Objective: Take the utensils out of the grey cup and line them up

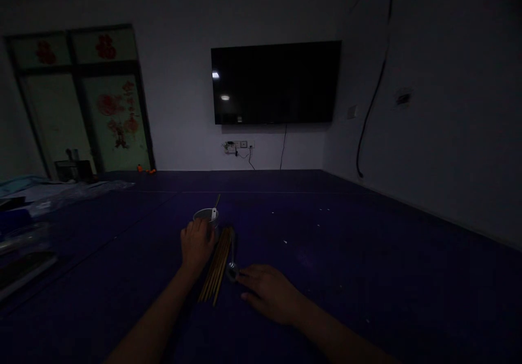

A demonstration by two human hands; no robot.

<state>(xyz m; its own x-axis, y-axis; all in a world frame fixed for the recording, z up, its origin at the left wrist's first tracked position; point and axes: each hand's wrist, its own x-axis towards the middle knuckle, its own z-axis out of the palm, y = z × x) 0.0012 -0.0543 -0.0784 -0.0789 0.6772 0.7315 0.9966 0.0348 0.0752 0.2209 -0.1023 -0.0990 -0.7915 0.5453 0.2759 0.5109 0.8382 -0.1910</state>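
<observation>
The room is dim. A bundle of thin wooden sticks (217, 266), like chopsticks, lies on the dark blue floor mat (326, 255). Behind it stands a small metal cup (205, 215) with a utensil leaning in it. My left hand (197, 244) rests against the near side of the cup, fingers curled toward it, beside the sticks' far end. My right hand (267, 290) lies low on the mat, its fingertips at a metal spoon (232, 269) next to the sticks. Whether those fingers grip the spoon is hidden.
A black wall TV (276, 82) hangs ahead with sockets below it. A glass door with red decorations (87, 103) stands at the left. Plastic-wrapped items and boxes (28, 228) lie along the left edge. A cable runs down the right wall.
</observation>
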